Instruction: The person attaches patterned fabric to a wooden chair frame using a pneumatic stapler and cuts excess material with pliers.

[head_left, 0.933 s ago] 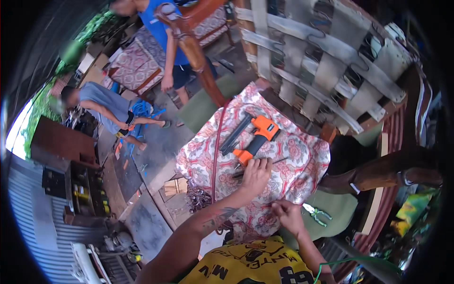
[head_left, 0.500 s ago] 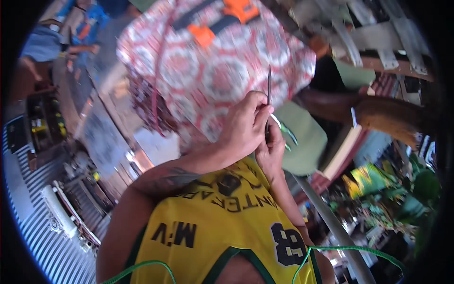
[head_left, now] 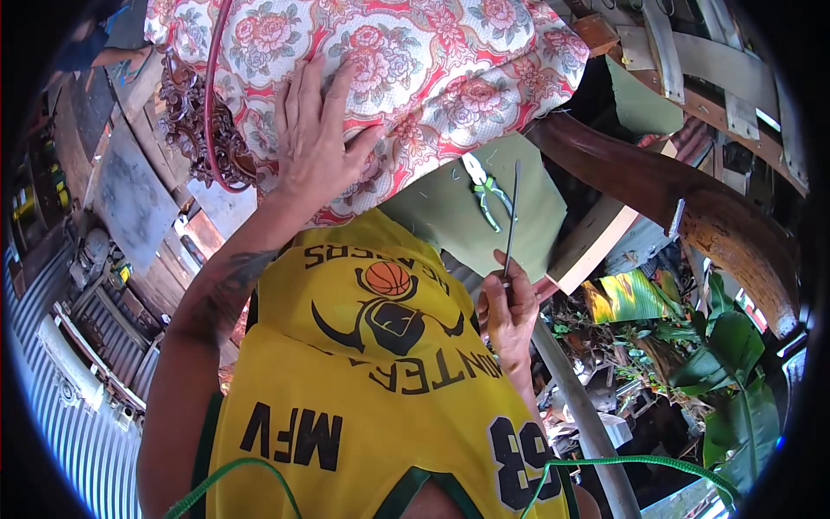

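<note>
Before us lies a floral fabric (head_left: pixel 415 73), its lower edge overlapping a green panel (head_left: pixel 445 216). We rest our left hand (head_left: pixel 320 143) flat on the fabric, fingers wide. Our right hand (head_left: pixel 510 310) is curled around the lower end of a thin rod (head_left: pixel 513 212), tip upward. Green-handled pliers (head_left: pixel 486 188) lie on the panel.

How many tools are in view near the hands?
2: pliers lying on the green surface, and a thin metal tool in the right hand. Others may be hidden.
</note>
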`<state>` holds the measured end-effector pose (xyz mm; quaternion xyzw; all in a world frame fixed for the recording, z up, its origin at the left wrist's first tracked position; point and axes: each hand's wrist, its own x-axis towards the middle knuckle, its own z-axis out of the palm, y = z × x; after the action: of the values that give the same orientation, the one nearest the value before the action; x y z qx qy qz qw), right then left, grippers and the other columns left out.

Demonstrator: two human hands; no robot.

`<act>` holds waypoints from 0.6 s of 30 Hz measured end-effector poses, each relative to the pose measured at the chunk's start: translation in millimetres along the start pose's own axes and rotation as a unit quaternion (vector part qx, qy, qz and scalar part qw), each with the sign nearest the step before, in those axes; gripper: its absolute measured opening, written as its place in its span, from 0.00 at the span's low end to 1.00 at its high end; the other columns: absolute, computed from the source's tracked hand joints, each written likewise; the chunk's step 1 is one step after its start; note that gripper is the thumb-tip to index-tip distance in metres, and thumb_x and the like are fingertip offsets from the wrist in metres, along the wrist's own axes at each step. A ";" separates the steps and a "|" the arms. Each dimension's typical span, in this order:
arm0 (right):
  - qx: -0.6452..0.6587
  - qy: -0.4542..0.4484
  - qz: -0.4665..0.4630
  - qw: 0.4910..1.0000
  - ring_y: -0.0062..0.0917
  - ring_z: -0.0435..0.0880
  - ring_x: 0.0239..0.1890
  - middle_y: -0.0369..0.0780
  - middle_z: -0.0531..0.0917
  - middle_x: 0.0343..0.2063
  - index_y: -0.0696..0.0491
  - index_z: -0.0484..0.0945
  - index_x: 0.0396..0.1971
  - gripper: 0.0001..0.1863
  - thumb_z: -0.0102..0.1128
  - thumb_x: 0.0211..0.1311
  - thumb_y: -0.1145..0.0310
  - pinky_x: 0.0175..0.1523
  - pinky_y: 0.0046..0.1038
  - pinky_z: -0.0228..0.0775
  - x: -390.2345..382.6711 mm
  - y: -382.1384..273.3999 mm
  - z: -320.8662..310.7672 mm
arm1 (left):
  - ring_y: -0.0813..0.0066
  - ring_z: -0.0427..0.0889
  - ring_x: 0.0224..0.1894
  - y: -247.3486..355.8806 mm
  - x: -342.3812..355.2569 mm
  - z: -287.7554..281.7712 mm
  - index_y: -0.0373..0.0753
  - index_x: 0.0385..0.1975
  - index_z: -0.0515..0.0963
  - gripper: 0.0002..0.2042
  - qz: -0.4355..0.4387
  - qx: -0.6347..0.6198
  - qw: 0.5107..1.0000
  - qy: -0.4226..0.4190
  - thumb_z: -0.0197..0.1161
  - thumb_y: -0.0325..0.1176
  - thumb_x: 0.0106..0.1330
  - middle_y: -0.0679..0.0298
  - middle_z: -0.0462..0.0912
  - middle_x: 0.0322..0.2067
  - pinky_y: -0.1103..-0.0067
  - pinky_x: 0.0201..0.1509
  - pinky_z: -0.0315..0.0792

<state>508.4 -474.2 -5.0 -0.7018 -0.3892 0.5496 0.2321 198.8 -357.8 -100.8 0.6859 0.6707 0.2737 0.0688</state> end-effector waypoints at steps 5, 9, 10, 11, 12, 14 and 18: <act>0.008 -0.012 0.017 1.000 0.07 0.65 0.16 0.26 0.72 0.16 0.60 0.75 0.64 0.21 0.59 0.77 0.68 0.22 0.15 0.54 3.8 -18.9 -0.5 | 0.46 0.60 0.73 2.3 8.2 12.5 0.44 0.70 0.69 0.41 -0.006 0.043 0.999 0.021 0.75 0.54 0.57 0.46 0.63 0.71 0.54 0.75 0.52; 0.004 -0.029 0.045 0.999 0.06 0.65 0.21 0.25 0.71 0.18 0.61 0.78 0.61 0.19 0.60 0.75 0.69 0.26 0.15 0.55 10.3 -38.6 1.4 | 0.50 0.64 0.71 -3.4 23.0 12.0 0.48 0.67 0.74 0.39 -0.001 0.027 0.999 0.043 0.76 0.56 0.55 0.49 0.67 0.69 0.55 0.73 0.54; 0.001 -0.028 0.047 0.999 0.06 0.65 0.21 0.25 0.71 0.18 0.61 0.78 0.61 0.19 0.60 0.75 0.69 0.26 0.15 0.55 12.4 -42.5 3.1 | 0.50 0.64 0.71 -3.9 20.8 13.2 0.48 0.67 0.74 0.39 -0.002 0.025 0.999 0.042 0.76 0.56 0.55 0.49 0.67 0.69 0.55 0.73 0.54; -0.024 -0.043 0.035 0.998 0.06 0.65 0.22 0.26 0.71 0.19 0.61 0.78 0.60 0.19 0.60 0.75 0.70 0.27 0.15 0.55 14.5 -46.5 4.9 | 0.50 0.65 0.70 -4.1 18.2 13.8 0.49 0.67 0.73 0.40 -0.004 0.030 0.999 0.045 0.77 0.56 0.54 0.48 0.66 0.69 0.54 0.73 0.55; -0.050 -0.058 0.024 0.997 0.07 0.65 0.23 0.26 0.71 0.19 0.62 0.78 0.60 0.19 0.60 0.74 0.70 0.28 0.15 0.55 17.4 -51.3 6.3 | 0.50 0.66 0.70 -3.9 16.2 13.6 0.49 0.68 0.73 0.40 -0.006 0.036 0.998 0.048 0.77 0.56 0.54 0.48 0.66 0.70 0.53 0.72 0.55; -0.070 -0.074 0.050 0.994 0.07 0.66 0.22 0.27 0.73 0.20 0.62 0.77 0.61 0.20 0.60 0.74 0.70 0.27 0.15 0.57 22.7 -64.4 12.0 | 0.51 0.67 0.69 6.9 10.7 12.0 0.48 0.66 0.75 0.36 -0.032 0.037 0.997 0.056 0.76 0.52 0.56 0.50 0.68 0.69 0.55 0.72 0.56; 0.008 -0.102 0.147 0.984 0.10 0.73 0.23 0.31 0.81 0.25 0.62 0.78 0.59 0.19 0.62 0.72 0.71 0.29 0.17 0.65 30.7 -88.2 32.1 | 0.55 0.78 0.60 20.4 -30.5 5.4 0.44 0.58 0.81 0.22 -0.046 -0.006 0.999 0.025 0.72 0.40 0.64 0.56 0.79 0.59 0.64 0.63 0.69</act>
<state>455.1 -400.8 34.1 -0.6898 -0.2993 0.6494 0.1133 220.8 -387.4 -104.6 0.6469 0.7013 0.2915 0.0691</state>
